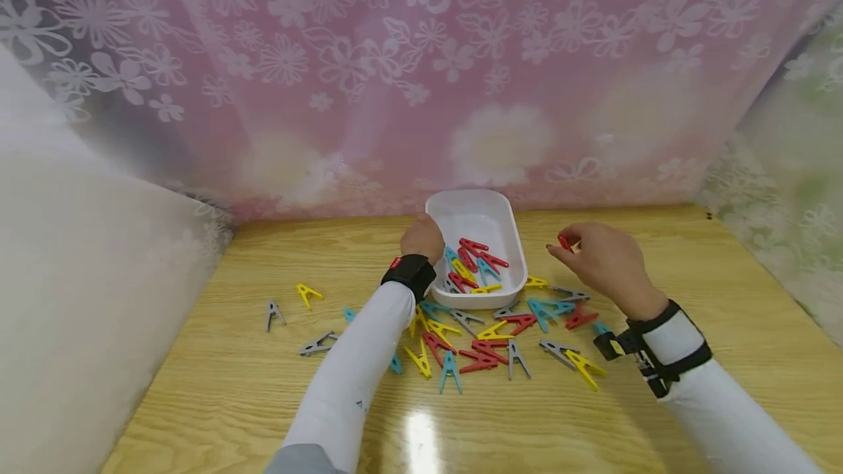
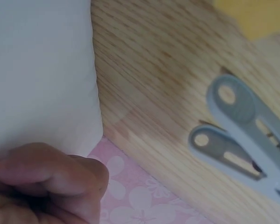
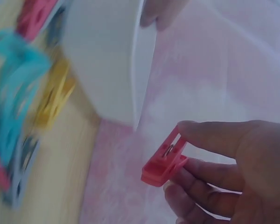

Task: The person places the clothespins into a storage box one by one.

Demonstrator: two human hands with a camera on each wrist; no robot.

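Observation:
A red clothespin (image 3: 163,161) is pinched between the thumb and fingers of my right hand (image 1: 609,262), to the right of a white plastic tub (image 1: 516,247). My left hand (image 1: 423,238) grips the tub's left rim with curled fingers; in the left wrist view, bent fingers (image 2: 60,175) lie against the white wall. Inside the tub lie several clothespins, among them a yellow clothespin (image 1: 463,269), a blue clothespin (image 1: 487,269) and a red clothespin (image 1: 494,260). The left palm is hidden from the head view.
Loose clothespins in red, yellow, blue and grey spread over the wooden table (image 1: 217,386) in front of the tub. A grey clothespin (image 1: 273,314) and a yellow clothespin (image 1: 308,295) lie apart at the left. A pink flowered cloth (image 1: 369,130) hangs behind the table.

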